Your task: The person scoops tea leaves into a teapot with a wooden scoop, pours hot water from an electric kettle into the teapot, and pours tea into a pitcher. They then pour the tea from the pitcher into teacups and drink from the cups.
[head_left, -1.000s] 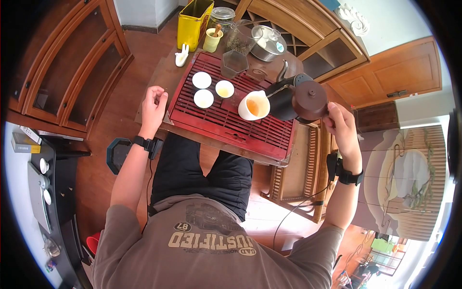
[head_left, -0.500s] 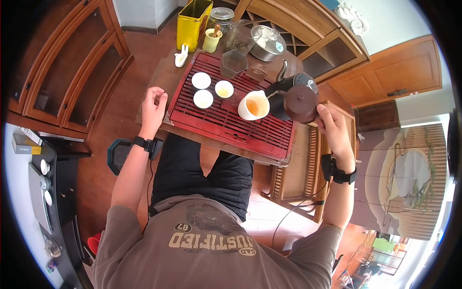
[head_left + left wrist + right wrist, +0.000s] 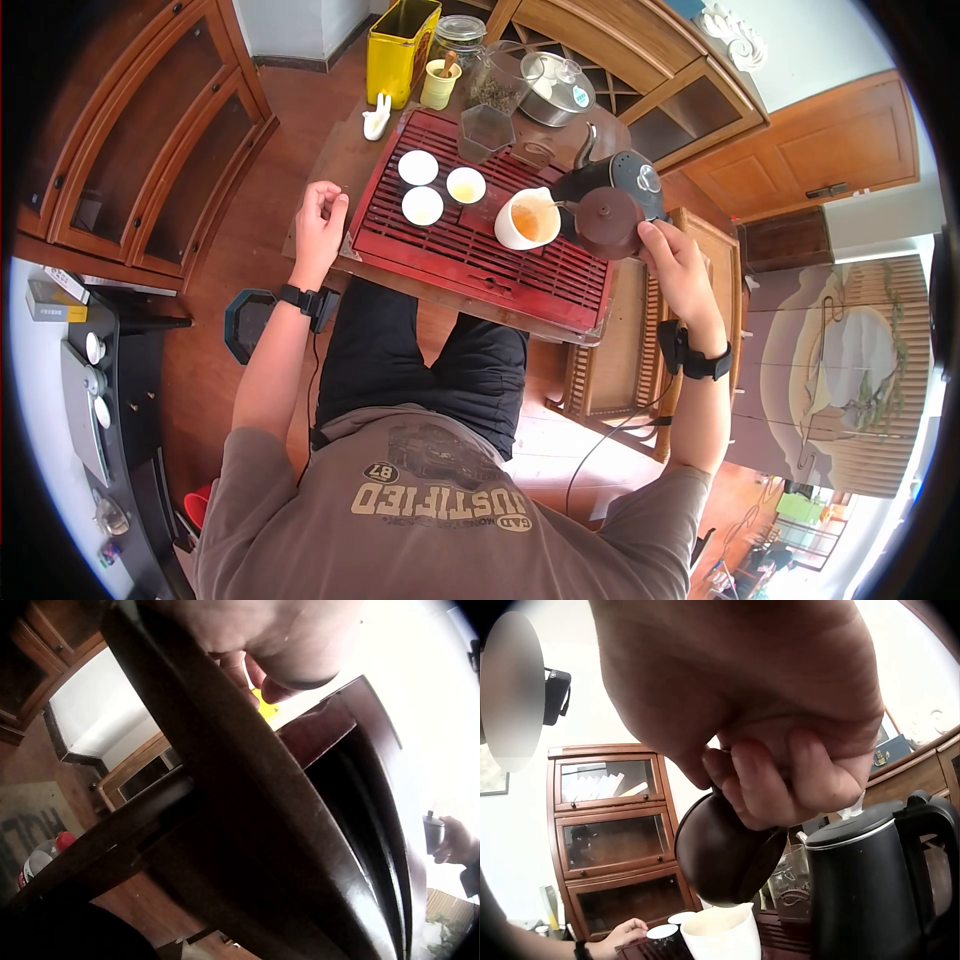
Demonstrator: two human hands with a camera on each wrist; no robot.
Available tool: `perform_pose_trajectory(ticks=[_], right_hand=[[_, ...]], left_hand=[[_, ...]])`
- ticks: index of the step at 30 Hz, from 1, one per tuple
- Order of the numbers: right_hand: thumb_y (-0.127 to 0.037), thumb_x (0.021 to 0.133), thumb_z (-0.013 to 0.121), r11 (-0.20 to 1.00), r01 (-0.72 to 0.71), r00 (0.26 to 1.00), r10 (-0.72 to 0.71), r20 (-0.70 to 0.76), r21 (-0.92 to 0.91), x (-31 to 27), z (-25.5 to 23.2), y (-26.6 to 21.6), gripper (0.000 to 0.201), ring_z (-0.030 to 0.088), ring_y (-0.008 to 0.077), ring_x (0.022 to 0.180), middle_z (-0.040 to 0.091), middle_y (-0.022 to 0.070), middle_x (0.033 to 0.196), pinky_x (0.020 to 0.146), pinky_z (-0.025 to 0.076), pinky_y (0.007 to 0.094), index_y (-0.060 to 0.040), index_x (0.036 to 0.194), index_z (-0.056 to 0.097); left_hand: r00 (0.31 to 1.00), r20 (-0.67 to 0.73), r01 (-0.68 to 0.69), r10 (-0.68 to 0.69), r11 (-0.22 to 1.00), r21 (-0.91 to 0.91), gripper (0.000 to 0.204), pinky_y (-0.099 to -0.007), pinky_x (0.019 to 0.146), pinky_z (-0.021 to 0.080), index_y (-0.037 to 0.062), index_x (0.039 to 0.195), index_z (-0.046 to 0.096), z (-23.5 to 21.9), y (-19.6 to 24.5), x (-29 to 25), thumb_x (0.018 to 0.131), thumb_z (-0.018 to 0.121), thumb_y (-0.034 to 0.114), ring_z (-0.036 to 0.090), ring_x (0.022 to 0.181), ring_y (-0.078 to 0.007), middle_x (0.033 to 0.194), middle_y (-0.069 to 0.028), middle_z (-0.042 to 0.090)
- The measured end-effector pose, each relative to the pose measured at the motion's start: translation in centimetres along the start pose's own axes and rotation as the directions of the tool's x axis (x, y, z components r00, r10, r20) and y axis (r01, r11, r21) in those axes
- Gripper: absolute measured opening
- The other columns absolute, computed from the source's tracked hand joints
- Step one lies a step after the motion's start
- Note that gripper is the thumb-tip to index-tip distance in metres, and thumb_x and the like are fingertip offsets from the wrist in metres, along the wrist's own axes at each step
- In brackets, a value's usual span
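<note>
My right hand (image 3: pixel 682 268) grips the handle of a dark brown clay teapot (image 3: pixel 607 222), held tilted above the right end of the red slatted tea tray (image 3: pixel 440 258). Its spout points left, right at the lip of a white pitcher (image 3: pixel 512 237) with amber tea inside. In the right wrist view, curled fingers wrap the handle and the teapot (image 3: pixel 720 851) overlaps the pitcher (image 3: pixel 724 934). Left of the pitcher stand three small white cups, the nearest one (image 3: pixel 422 207) with pale liquid. My left hand (image 3: pixel 322 228) rests at the table's left edge, fingers loosely curled, holding nothing.
A black electric kettle (image 3: pixel 628 172) stands just behind the teapot. Along the back are a glass jug (image 3: pixel 497 85), a lidded pot (image 3: pixel 555 100), a yellow tin (image 3: pixel 400 55) and a glass jar (image 3: pixel 462 38). A white figurine (image 3: pixel 377 118) sits by the tray's left corner.
My right hand has moved the teapot left and slightly down, bringing its body closer to the white pitcher. The left hand stays in place.
</note>
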State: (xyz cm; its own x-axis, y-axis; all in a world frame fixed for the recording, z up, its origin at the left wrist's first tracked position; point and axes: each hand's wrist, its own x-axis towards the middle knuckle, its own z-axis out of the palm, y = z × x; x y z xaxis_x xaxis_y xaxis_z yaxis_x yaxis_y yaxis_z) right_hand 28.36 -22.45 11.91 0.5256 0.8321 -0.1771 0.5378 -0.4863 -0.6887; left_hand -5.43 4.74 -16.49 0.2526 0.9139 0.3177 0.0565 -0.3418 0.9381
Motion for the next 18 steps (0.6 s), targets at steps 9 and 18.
perform_pose_trajectory(ticks=[9,18], right_hand=[[-0.031,0.108,0.059,0.998,0.033,0.999,-0.031,-0.022,0.062,0.1,-0.3,0.4,0.037,0.045,0.0083,0.077,0.052,-0.0018,0.077,0.070,0.039,0.0269,0.0021,0.092,0.063],[-0.030,0.110,0.055,0.994,0.095,0.995,-0.093,-0.048,0.047,0.5,-0.8,1.1,0.037,0.040,0.0060,0.070,0.046,-0.0047,0.074,0.063,0.035,0.0251,-0.0043,0.084,0.056]], left_hand=[[1.000,0.000,0.001,-0.001,1.000,0.004,0.012,-0.0239,0.070,0.047,0.0043,0.110,0.057,0.0,-0.3,0.0,0.102,0.065,0.006,0.053,0.076,-0.0062,0.089,0.0011,0.059],[1.000,-0.001,0.002,-0.002,1.000,0.002,0.012,-0.0241,0.071,0.047,0.0041,0.110,0.057,0.0,-0.1,-0.1,0.102,0.065,0.006,0.053,0.077,-0.0063,0.090,0.0009,0.059]])
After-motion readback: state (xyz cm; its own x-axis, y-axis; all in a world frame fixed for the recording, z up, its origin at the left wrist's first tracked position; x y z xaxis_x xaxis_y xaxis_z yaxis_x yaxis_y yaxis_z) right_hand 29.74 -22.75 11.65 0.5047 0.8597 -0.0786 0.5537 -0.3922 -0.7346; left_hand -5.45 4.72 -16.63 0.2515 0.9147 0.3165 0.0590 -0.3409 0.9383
